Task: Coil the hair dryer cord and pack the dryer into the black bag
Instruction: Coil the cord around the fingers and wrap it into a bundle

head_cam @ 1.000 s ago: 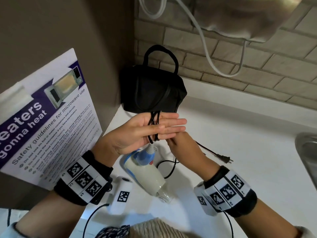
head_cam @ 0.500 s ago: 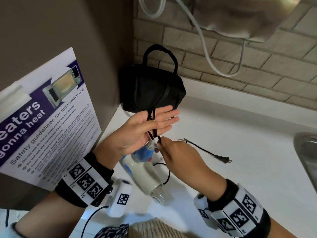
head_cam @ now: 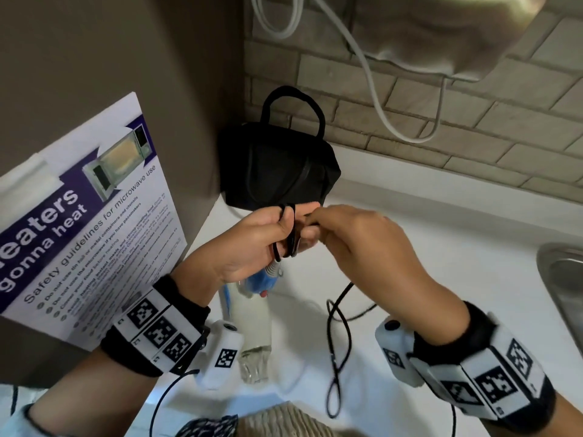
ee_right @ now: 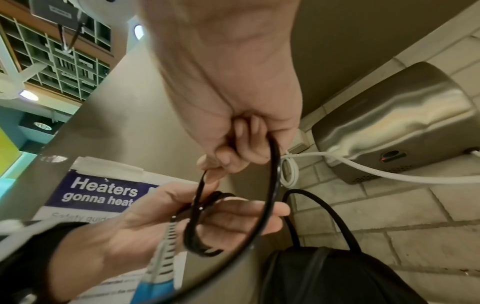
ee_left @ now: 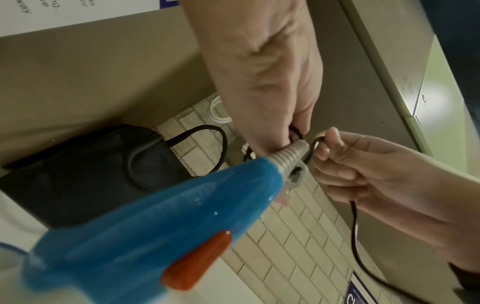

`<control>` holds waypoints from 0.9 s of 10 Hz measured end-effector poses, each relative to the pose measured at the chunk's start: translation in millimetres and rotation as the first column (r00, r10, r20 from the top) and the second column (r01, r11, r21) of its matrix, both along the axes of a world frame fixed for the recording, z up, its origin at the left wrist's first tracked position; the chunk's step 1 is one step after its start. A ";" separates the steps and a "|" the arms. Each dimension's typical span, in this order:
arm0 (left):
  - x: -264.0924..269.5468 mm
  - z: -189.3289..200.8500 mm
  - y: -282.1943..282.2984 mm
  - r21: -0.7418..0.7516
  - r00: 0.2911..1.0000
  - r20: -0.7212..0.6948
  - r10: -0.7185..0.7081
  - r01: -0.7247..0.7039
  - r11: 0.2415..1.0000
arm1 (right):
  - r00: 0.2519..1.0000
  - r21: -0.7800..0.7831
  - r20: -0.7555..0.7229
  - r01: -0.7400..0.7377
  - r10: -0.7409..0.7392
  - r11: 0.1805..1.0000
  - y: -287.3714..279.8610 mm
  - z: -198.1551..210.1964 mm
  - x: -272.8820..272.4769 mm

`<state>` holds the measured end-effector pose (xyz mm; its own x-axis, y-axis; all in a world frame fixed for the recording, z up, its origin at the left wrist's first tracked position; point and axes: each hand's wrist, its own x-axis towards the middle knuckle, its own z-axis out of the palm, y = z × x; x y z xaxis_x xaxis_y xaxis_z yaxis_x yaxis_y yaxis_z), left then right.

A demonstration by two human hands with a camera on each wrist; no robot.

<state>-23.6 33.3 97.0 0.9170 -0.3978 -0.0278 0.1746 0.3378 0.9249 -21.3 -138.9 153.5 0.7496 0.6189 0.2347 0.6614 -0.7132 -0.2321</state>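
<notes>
A smooth white countertop (head_cam: 441, 247) is shown. A black fabric handbag (head_cam: 277, 171) with a loop handle is stood on it in the far corner. Slack loops of a thin black power cord (head_cam: 330, 326) are laid on it nearer, and a steel sink (head_cam: 561, 279) is set into its right edge.

Shared kitchenette: microwave-safety poster (head_cam: 85, 222), white counter (head_cam: 441, 247), steel sink (head_cam: 564, 285), tiled wall (head_cam: 473, 127).

Cord (head_cam: 291, 239), plug end unseen.
</notes>
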 end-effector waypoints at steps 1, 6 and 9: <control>-5.5 3.5 1.8 -0.077 0.999 -0.036 -0.040 0.037 0.996 | 1.000 0.012 0.027 0.002 -0.003 1.000 3.2 3.5 13.5; -13.3 -1.7 10.3 -0.081 0.953 0.026 -0.303 0.304 0.949 | 0.998 0.280 -0.066 -0.003 0.023 0.960 18.6 -22.2 65.4; -12.5 -3.3 5.4 -0.105 0.978 0.097 -0.186 0.196 0.975 | 0.658 -0.010 -0.315 0.718 -0.684 0.696 44.8 -80.5 59.6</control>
